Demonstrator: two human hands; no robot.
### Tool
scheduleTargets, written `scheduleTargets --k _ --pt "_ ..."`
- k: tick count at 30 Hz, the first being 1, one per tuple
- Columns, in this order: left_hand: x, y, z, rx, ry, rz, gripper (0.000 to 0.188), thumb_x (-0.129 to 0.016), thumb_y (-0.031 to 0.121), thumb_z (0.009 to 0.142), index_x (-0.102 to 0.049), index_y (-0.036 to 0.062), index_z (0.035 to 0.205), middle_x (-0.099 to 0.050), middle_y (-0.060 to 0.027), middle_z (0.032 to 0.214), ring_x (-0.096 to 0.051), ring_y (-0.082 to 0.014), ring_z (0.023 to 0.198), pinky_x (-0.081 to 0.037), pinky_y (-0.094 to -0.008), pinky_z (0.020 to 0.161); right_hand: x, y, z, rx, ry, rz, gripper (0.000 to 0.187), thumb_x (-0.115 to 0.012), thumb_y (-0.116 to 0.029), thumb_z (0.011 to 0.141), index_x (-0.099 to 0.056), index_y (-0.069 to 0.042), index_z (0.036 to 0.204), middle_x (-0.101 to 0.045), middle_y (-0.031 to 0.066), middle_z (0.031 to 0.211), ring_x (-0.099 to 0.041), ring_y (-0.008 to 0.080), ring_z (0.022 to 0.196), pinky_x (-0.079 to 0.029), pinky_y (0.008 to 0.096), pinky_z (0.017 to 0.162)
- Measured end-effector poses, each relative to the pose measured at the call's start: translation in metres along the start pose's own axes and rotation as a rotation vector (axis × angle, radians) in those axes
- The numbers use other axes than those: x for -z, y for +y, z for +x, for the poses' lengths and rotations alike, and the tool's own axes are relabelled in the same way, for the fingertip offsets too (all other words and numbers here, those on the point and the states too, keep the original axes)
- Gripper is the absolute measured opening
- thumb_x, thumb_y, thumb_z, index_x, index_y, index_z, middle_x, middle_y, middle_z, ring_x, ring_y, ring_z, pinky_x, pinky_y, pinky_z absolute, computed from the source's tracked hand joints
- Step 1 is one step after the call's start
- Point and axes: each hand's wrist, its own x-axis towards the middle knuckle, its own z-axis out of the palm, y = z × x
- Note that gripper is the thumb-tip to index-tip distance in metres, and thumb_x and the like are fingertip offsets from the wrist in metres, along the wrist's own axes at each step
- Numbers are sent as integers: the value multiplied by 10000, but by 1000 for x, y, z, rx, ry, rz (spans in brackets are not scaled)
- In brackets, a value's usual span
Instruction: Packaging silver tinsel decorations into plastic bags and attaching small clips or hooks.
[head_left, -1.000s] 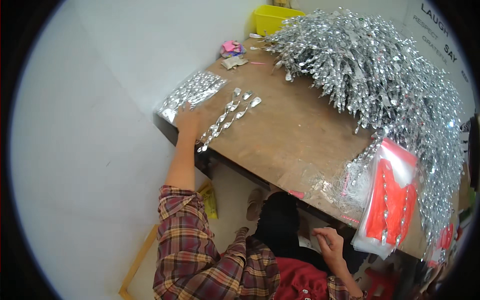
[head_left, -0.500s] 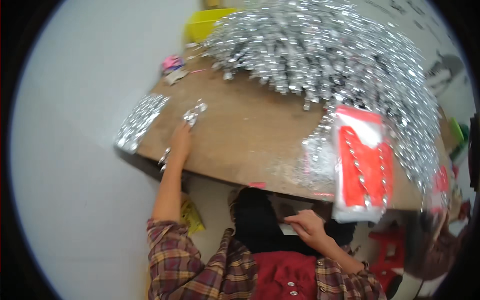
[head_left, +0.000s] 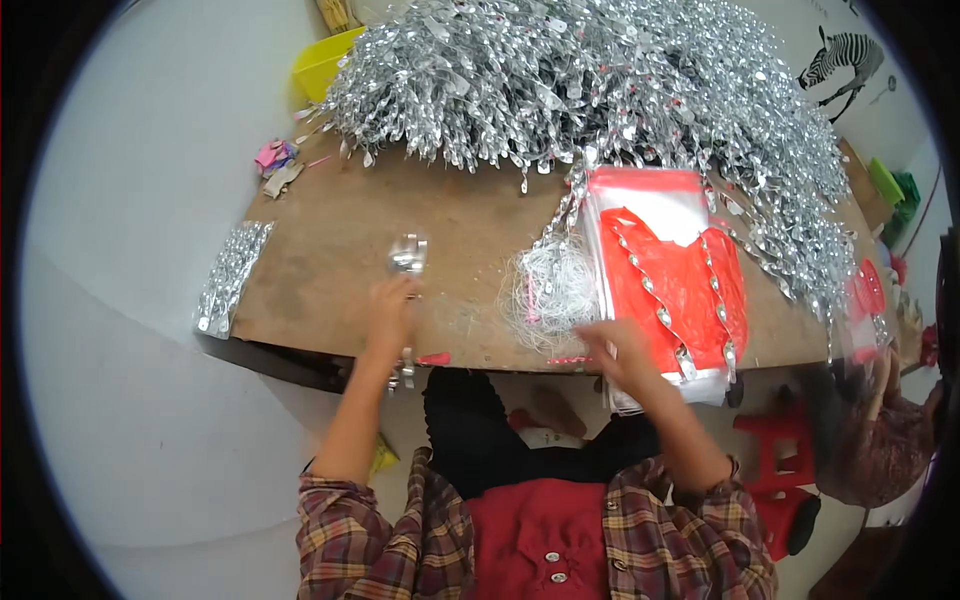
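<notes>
My left hand (head_left: 393,315), blurred by motion, is closed on a strand of silver beads (head_left: 408,258) over the left middle of the brown table (head_left: 330,275). Shiny pieces show beyond its fingertips, and more hang beside the wrist. My right hand (head_left: 628,358) is over the near edge, between a tangle of white thread (head_left: 552,295) and a stack of clear plastic bags with a red insert (head_left: 660,270). Its fingers are smeared, so whether they hold anything is unclear. Two silver bead strands lie down the red insert.
A huge heap of silver bead strands (head_left: 560,85) covers the table's far side. Flat silver strips (head_left: 235,278) lie on the left edge. A yellow bin (head_left: 322,65) stands at the back left. Another person's arm (head_left: 880,385) is at the right, near a red stool (head_left: 778,450).
My left hand has moved right with the silver strand. My right hand has risen from my lap to the table edge beside the bags. The view has shifted.
</notes>
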Motion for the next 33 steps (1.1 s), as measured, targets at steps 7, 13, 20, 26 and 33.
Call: scheduleTargets --k 7,13,20,26,33 --pt "-50 107 12 -8 -13 -18 319 -530 51 781 -626 94 1081 -599 -83 1152 -520 -317 1044 -429 -406 888 -28 79 92 -27 70 -341 305 -593 -31 767 -661 -166 1032 -583 106 1137 -626 267 850 -490 395 692" --pt "-39 99 15 -44 -75 -23 365 -554 45 798 -591 74 1160 -561 -113 1207 -497 -324 1076 -410 -402 936 -51 118 115 100 36 -707 323 -626 -83 680 -662 -239 961 -525 66 1248 -610 194 950 -427 399 768" --pt "-32 80 1 -19 -104 -63 378 -533 28 793 -579 61 1167 -546 -134 1233 -481 -343 1108 -394 -411 961 -32 113 141 212 207 -582 156 -649 -76 724 -657 -166 851 -622 -15 1076 -609 171 823 -427 335 733" --pt "2 14 7 130 -148 65 325 -483 26 824 -587 42 1131 -566 -142 1204 -499 -335 1096 -415 -399 939 -7 64 139 267 369 -358 229 -640 -9 729 -670 -136 917 -633 23 1037 -606 226 870 -460 329 754" --pt "35 -42 16 99 26 73 259 -563 82 818 -627 78 1070 -648 -114 978 -562 -315 941 -435 -420 824 8 13 86 181 432 48 218 -595 93 789 -641 -26 966 -609 148 1055 -598 244 965 -495 319 839"
